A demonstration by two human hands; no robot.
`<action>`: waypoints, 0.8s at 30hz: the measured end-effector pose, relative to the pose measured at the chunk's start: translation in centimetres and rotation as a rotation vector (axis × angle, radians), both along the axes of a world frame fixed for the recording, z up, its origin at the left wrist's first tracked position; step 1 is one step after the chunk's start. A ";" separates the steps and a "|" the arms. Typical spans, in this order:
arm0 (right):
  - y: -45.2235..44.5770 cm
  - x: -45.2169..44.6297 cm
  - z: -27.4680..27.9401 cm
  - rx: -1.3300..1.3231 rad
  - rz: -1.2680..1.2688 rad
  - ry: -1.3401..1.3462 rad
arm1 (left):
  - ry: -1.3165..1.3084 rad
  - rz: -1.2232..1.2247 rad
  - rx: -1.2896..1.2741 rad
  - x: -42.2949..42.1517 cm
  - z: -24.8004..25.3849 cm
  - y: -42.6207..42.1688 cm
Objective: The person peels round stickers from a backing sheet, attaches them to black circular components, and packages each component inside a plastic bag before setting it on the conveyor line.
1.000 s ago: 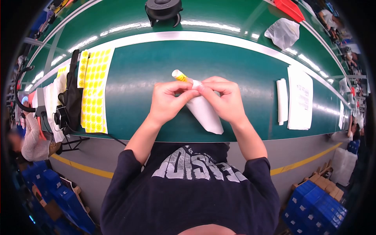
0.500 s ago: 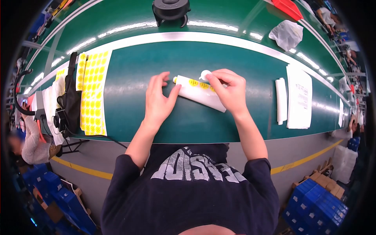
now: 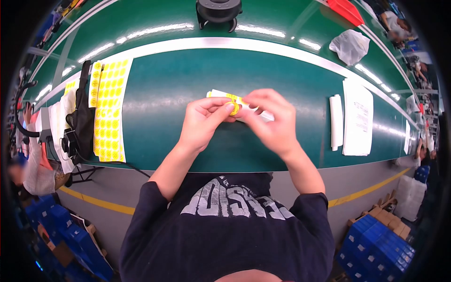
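A yellow round sticker [image 3: 234, 109] is pinched between the thumb and forefinger of my left hand [image 3: 199, 120]. From the other side, my right hand [image 3: 276, 120] has its thumb at the sticker's right edge; its fingers curl and are slightly blurred. The two hands almost meet over a white strip [image 3: 267, 116] that bears yellow stickers and lies on the green table [image 3: 169, 84]. My hands hide much of that strip.
Sheets of yellow round stickers [image 3: 110, 117] lie at the left beside a black bag [image 3: 83, 110]. On the right are a white roll [image 3: 336, 122] and printed white papers [image 3: 358, 117]. A black device [image 3: 219, 10] and a plastic bag [image 3: 350, 47] sit beyond the white rail.
My left hand has moved right and closed on the round sticker, which my right hand held by itself earlier. The sticker now shows its yellow face and sits lower, between both hands.
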State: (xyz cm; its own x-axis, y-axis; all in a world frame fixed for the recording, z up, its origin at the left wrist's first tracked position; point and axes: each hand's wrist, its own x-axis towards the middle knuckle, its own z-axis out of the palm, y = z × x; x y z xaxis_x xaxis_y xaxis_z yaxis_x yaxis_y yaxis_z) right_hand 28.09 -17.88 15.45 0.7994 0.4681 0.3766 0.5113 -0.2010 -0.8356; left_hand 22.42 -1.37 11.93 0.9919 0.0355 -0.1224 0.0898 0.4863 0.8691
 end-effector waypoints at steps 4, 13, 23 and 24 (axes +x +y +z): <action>0.1 1.7 0.2 0.029 0.095 0.405 | 0.018 -0.055 0.085 0.2 0.7 -0.4; 1.3 4.0 0.6 -0.109 0.057 0.101 | -0.013 -0.002 0.039 1.0 -0.2 -0.2; 6.4 22.7 1.9 -0.028 -0.080 0.421 | -0.119 0.351 0.254 1.0 -3.0 1.6; 6.8 24.2 1.9 -0.064 -0.109 0.406 | -0.118 0.352 0.252 1.0 -3.0 1.6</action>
